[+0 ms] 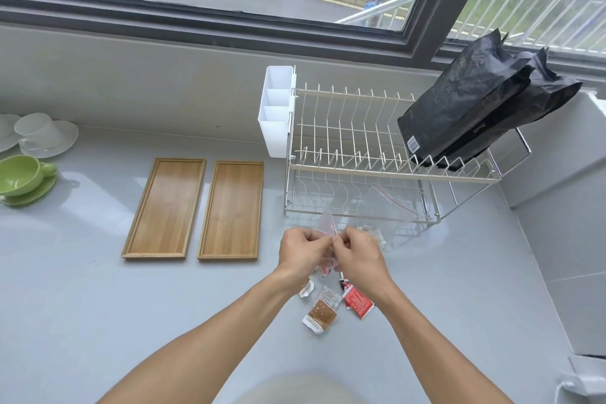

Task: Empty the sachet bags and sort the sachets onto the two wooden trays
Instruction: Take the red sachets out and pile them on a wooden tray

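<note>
My left hand [302, 252] and my right hand [357, 254] meet above the counter, both pinching a small clear zip bag [328, 223] with a red seal line; reddish sachets show inside it below my fingers. On the counter beneath lie loose sachets: a brown one [320, 316], a small brown one [306, 289] and a red one [358, 302]. A second clear zip bag [390, 220] holding sachets rests to the right, against the rack's foot. Two wooden trays sit side by side to the left, the left tray [165, 208] and the right tray [232, 210], with nothing on them.
A white wire dish rack [360, 154] with a white cutlery holder [277, 108] stands behind my hands; two black foil bags [475, 105] lean in it. A green cup on a saucer [23, 179] and white cups [39, 133] stand far left. The window runs along the back.
</note>
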